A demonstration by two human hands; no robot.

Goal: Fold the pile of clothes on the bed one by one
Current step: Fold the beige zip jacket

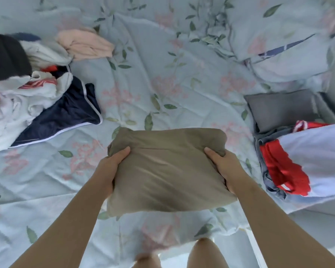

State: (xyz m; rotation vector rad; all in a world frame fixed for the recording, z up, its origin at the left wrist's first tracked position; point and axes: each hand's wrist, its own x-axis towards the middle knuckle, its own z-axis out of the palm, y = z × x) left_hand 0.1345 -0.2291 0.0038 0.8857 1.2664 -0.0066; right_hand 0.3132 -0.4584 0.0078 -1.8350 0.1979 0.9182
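Note:
A folded olive-brown garment (166, 169) is held over the middle of the bed. My left hand (110, 167) grips its left edge, thumb on top and fingers underneath. My right hand (223, 167) grips its right edge the same way. The pile of unfolded clothes (37, 97) lies at the left: black, white, red, navy with white piping, and a pink piece (85, 44) at the back. A stack of folded clothes (298, 151) sits at the right, with a white and red top above grey pieces.
The bed is covered by a pale blue floral quilt (162, 84). Pillows in the same print (278, 45) lie at the back right. A grey folded piece (280, 109) rests beyond the right stack. My knees (201, 252) show at the bottom edge.

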